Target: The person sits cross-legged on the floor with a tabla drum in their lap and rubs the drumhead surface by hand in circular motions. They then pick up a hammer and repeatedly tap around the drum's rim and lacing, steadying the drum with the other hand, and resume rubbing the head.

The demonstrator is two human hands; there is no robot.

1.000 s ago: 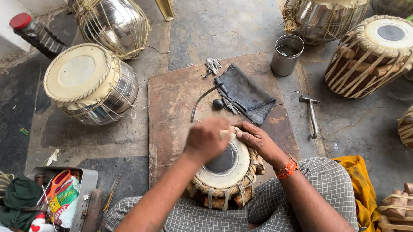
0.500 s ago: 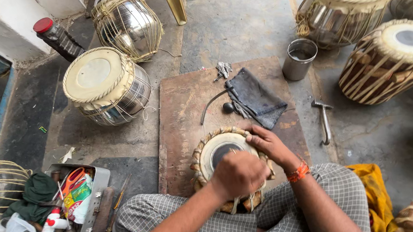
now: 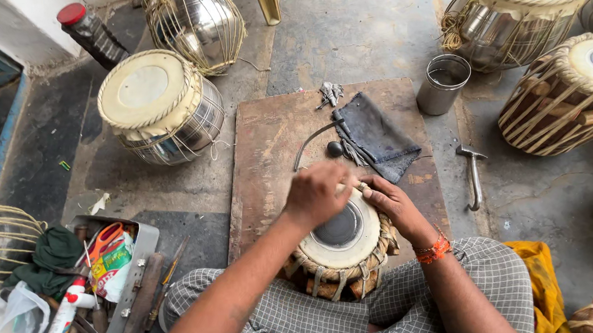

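Sitting by the small drum [image 3: 339,243], the left hand [image 3: 317,194] is curled shut on its far rim; the right hand [image 3: 389,204] pinches a little pale piece there.

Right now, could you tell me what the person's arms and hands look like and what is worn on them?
Both forearms are bare, with no sleeves and no gloves. The right hand has an orange thread band around the wrist. The left hand wears nothing visible.

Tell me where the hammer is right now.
In the head view, the hammer lies on the stone floor to the person's right, just off the wooden board, below the metal cup and left of the strapped drum.
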